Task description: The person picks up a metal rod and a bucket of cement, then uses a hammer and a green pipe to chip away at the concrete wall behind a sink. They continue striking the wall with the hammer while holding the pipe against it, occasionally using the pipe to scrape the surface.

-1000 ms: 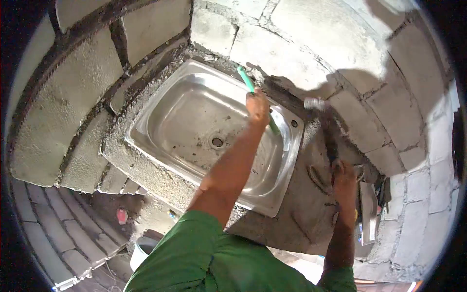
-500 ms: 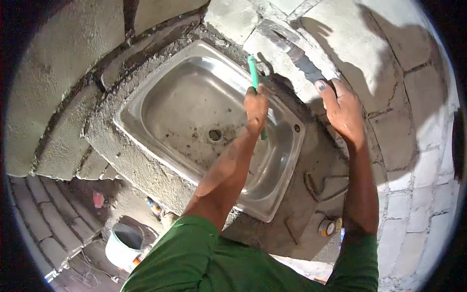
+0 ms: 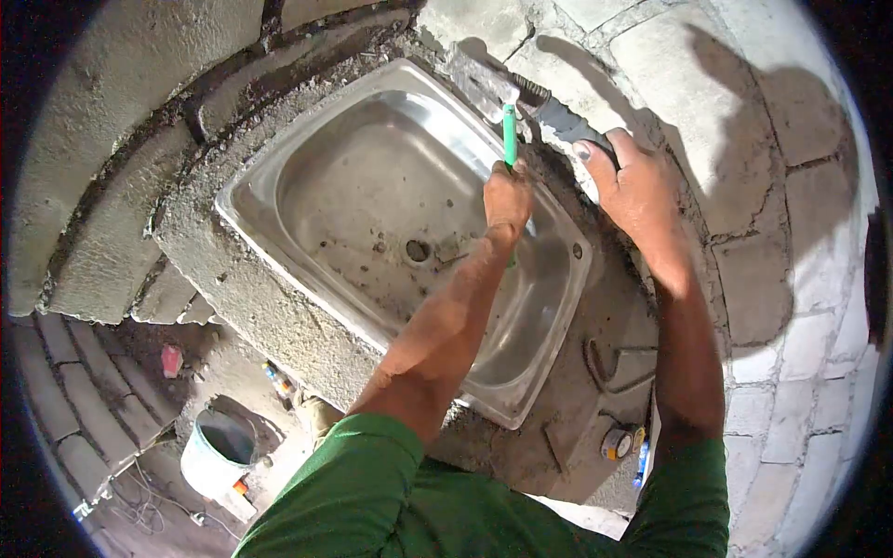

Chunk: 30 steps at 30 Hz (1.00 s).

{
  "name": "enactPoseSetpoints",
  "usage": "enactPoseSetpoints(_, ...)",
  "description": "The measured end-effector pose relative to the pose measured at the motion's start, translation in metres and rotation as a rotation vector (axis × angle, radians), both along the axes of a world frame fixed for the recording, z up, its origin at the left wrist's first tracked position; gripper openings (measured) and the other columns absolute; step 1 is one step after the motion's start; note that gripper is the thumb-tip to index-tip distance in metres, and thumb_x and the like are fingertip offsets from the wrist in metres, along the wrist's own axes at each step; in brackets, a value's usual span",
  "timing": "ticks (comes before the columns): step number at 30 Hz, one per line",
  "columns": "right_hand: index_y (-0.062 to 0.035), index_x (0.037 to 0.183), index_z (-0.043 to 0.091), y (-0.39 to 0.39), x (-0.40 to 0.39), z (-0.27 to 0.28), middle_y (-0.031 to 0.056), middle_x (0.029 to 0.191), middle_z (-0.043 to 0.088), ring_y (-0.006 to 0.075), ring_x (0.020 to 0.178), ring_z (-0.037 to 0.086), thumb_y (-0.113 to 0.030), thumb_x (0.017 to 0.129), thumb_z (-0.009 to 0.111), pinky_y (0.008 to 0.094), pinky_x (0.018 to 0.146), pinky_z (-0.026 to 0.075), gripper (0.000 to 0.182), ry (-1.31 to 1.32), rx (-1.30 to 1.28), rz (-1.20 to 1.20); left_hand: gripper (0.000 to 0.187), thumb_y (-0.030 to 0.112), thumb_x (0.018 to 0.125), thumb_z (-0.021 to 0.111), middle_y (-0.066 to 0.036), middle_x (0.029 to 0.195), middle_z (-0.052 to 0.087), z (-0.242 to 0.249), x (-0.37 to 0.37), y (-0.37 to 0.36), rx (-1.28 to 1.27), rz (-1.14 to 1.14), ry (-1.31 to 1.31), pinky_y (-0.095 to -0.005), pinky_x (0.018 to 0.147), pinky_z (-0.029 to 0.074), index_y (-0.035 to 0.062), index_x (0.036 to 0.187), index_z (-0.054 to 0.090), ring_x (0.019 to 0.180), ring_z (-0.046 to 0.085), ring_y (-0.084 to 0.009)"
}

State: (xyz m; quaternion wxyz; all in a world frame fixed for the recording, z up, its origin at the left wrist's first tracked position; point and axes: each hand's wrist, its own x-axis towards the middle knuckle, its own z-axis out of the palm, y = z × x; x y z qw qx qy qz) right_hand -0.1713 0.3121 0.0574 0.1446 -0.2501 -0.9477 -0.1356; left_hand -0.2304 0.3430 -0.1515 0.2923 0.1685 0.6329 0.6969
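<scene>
My left hand is closed around a green rod-shaped tool held over the right-hand part of a stainless steel sink. The rod's upper end stands above my fist and its lower part reaches down toward the basin. In my right hand, beyond the sink's right rim, is a dark-handled tool with a wrapped neck and a broad, flat grey head. That head overlaps the far sink rim in this view, close to the top of the green rod. Dirt specks lie around the drain hole.
Rough mortar surrounds the sink, beside a stone wall. A bent metal rod and a small round tape roll lie on the slab at right. On the floor at lower left stand a bucket and a cable.
The grey-headed tool has moved left and down, toward the green rod, with my right hand. My left hand has shifted slightly right with the rod. The whole view has shifted a little.
</scene>
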Motion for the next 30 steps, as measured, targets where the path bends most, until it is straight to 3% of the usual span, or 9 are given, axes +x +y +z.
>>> enactPoseSetpoints(7, -0.0040, 0.100, 0.066, 0.057, -0.009, -0.027, 0.0234, 0.087, 0.067, 0.0407, 0.084, 0.065, -0.054, 0.089, 0.049, 0.0498, 0.074, 0.051, 0.054, -0.440, 0.114, -0.377, 0.035, 0.030, 0.094, 0.049, -0.030, 0.082, 0.062, -0.018, 0.003, 0.014, 0.089, -0.054, 0.108, -0.0510, 0.075, 0.046, -0.0035, 0.095, 0.056, 0.087, 0.059, -0.0486)
enactPoseSetpoints(10, -0.0053, 0.106, 0.064, 0.061, -0.002, -0.038, 0.0243, 0.089, 0.066, 0.0429, 0.086, 0.063, -0.055, 0.091, 0.043, 0.0510, 0.075, 0.048, 0.056, -0.397, 0.068, -0.378, 0.036, 0.031, 0.094, 0.048, -0.029, 0.081, 0.063, -0.021, 0.009, 0.022, 0.096, -0.025, -0.085, -0.0506, 0.075, 0.046, -0.0033, 0.096, 0.058, 0.086, 0.059, -0.0479)
enactPoseSetpoints(11, -0.0024, 0.095, 0.065, 0.054, 0.000, -0.038, 0.0239, 0.084, 0.066, 0.0441, 0.080, 0.063, -0.053, 0.090, 0.048, 0.0519, 0.073, 0.049, 0.054, -0.326, 0.016, -0.351, 0.039, 0.034, 0.095, 0.049, -0.029, 0.082, 0.063, -0.010, 0.004, 0.006, 0.165, -0.143, -0.334, -0.0507, 0.074, 0.045, -0.0037, 0.098, 0.059, 0.085, 0.059, -0.0477)
enactPoseSetpoints(14, -0.0011, 0.089, 0.063, 0.048, 0.007, -0.032, 0.0254, 0.079, 0.064, 0.0457, 0.076, 0.062, -0.053, 0.090, 0.050, 0.0525, 0.070, 0.048, 0.053, -0.081, -0.083, -0.233, 0.040, 0.036, 0.094, 0.050, -0.029, 0.084, 0.063, -0.018, 0.010, 0.012, 0.067, 0.012, -0.151, -0.0508, 0.074, 0.044, -0.0036, 0.099, 0.059, 0.084, 0.059, -0.0474)
enactPoseSetpoints(18, -0.0007, 0.086, 0.061, 0.045, 0.013, 0.000, 0.0276, 0.073, 0.060, 0.0461, 0.072, 0.060, -0.049, 0.090, 0.053, 0.0507, 0.063, 0.047, 0.049, 0.016, -0.086, -0.164, 0.042, 0.037, 0.095, 0.049, -0.029, 0.085, 0.062, -0.023, 0.013, 0.017, 0.004, -0.031, -0.164, -0.0510, 0.074, 0.044, -0.0039, 0.101, 0.058, 0.084, 0.058, -0.0478)
enactPoseSetpoints(20, 0.0003, 0.087, 0.060, 0.044, 0.018, 0.010, 0.0279, 0.073, 0.060, 0.0466, 0.072, 0.059, -0.048, 0.091, 0.053, 0.0496, 0.063, 0.046, 0.049, 0.053, -0.109, -0.202, 0.048, 0.042, 0.097, 0.048, -0.015, 0.068, 0.055, -0.024, 0.010, 0.017, 0.084, 0.036, -0.064, -0.0418, 0.062, 0.044, -0.0059, 0.099, 0.055, 0.062, 0.052, -0.0254)
enactPoseSetpoints(25, -0.0004, 0.088, 0.059, 0.047, 0.030, 0.015, 0.0269, 0.073, 0.060, 0.0473, 0.072, 0.058, -0.046, 0.092, 0.054, 0.0482, 0.063, 0.046, 0.046, 0.124, -0.116, -0.172, 0.046, 0.041, 0.096, 0.047, -0.024, 0.072, 0.060, -0.010, 0.006, 0.008, -0.047, 0.011, 0.081, -0.0467, 0.064, 0.045, -0.0046, 0.094, 0.054, 0.068, 0.059, -0.0396)
enactPoseSetpoints(27, -0.0010, 0.088, 0.059, 0.045, 0.034, 0.011, 0.0268, 0.073, 0.060, 0.0474, 0.072, 0.058, -0.045, 0.092, 0.053, 0.0479, 0.063, 0.046, 0.045, 0.130, -0.097, -0.167, 0.040, 0.037, 0.096, 0.044, -0.030, 0.082, 0.063, 0.000, 0.004, 0.002, -0.148, -0.043, 0.163, -0.0531, 0.074, 0.045, -0.0014, 0.094, 0.053, 0.084, 0.059, -0.0487)
enactPoseSetpoints(30, -0.0017, 0.085, 0.058, 0.047, 0.047, -0.015, 0.0266, 0.075, 0.061, 0.0475, 0.073, 0.059, -0.045, 0.090, 0.055, 0.0487, 0.064, 0.047, 0.044, 0.242, -0.089, -0.063, 0.040, 0.038, 0.095, 0.044, -0.029, 0.084, 0.063, 0.001, 0.002, 0.000, -0.165, -0.063, 0.190, -0.0533, 0.074, 0.046, -0.0003, 0.095, 0.053, 0.085, 0.060, -0.0477)
